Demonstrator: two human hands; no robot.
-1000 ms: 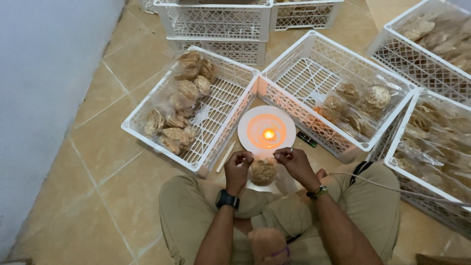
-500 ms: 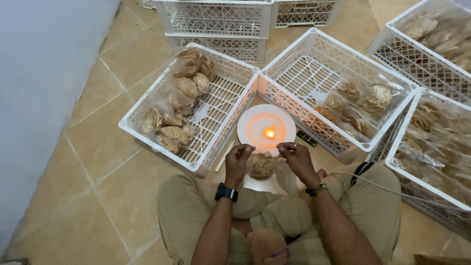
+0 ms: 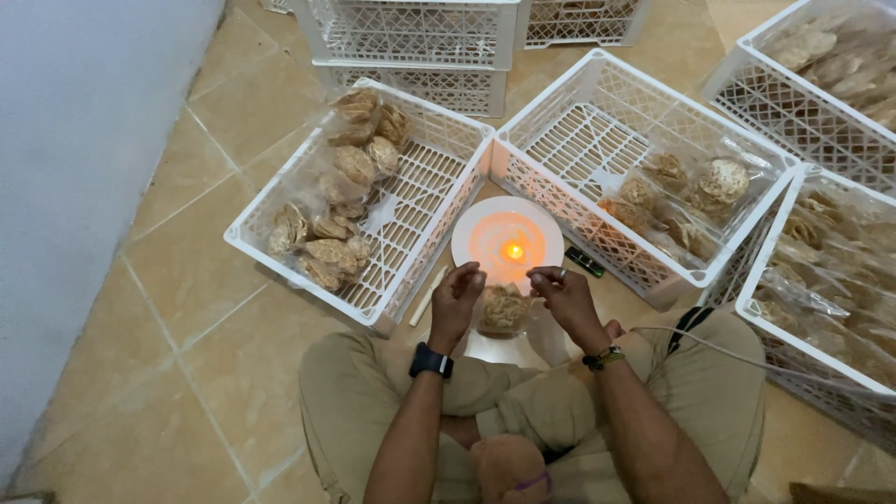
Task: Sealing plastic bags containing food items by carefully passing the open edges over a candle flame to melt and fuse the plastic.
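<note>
I sit cross-legged on a tiled floor. My left hand (image 3: 456,303) and my right hand (image 3: 563,296) pinch the top edge of a clear plastic bag of round crackers (image 3: 504,309), one hand at each side, and stretch it taut. The bag's mouth is held just in front of a small lit candle flame (image 3: 513,251) standing on a white plate (image 3: 481,224). My left wrist carries a black watch, my right wrist a bead bracelet.
A white plastic crate (image 3: 280,196) with several bagged crackers lies at the left, another crate (image 3: 597,121) with a few bags behind the plate. Fuller crates (image 3: 821,280) stand at the right, stacked crates (image 3: 411,37) at the back. A black lighter (image 3: 585,262) lies by the plate.
Both hands have moved forward with the bag, bringing its top edge closer to the candle flame.
</note>
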